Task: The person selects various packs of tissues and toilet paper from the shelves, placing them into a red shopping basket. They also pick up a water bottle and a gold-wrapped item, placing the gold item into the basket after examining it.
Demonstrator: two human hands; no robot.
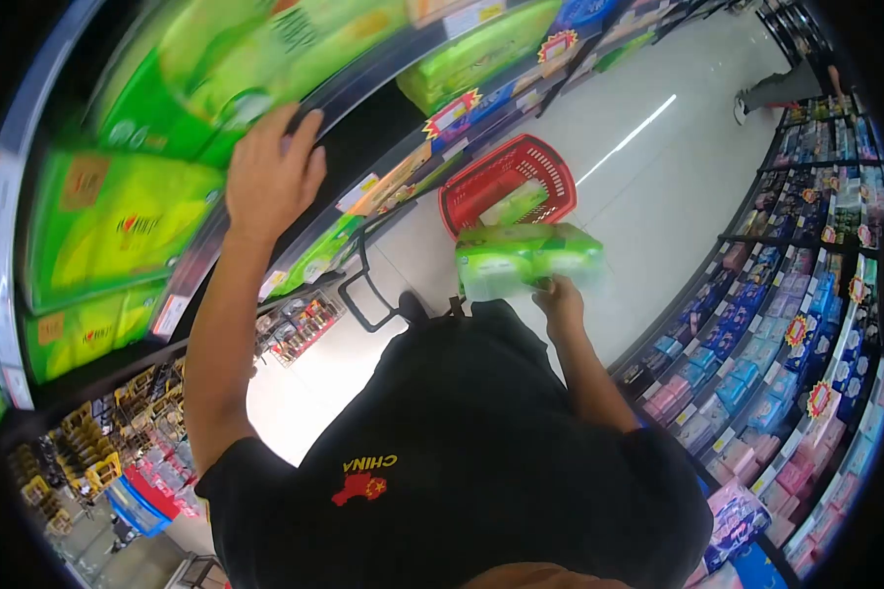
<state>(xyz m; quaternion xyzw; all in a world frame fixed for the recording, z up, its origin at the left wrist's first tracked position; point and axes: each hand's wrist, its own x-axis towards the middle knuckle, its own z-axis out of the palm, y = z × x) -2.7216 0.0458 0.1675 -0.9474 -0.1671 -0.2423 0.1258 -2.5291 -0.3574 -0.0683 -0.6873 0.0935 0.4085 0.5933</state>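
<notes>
The right hand (558, 294) grips a green plastic-wrapped tissue pack (528, 257) lying crosswise just short of the red mesh shopping basket (506, 177), while the left hand (270, 172) presses open fingers on a shelved green pack (236, 69).

Green packs (118, 221) fill the left shelf (182, 285); a red basket (506, 182) sits on the floor (658, 196).

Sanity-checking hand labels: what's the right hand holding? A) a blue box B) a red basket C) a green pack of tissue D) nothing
C: the right hand grips a green pack from below, above the red basket on the floor; the left hand is up on green packs on the shelf.
</notes>
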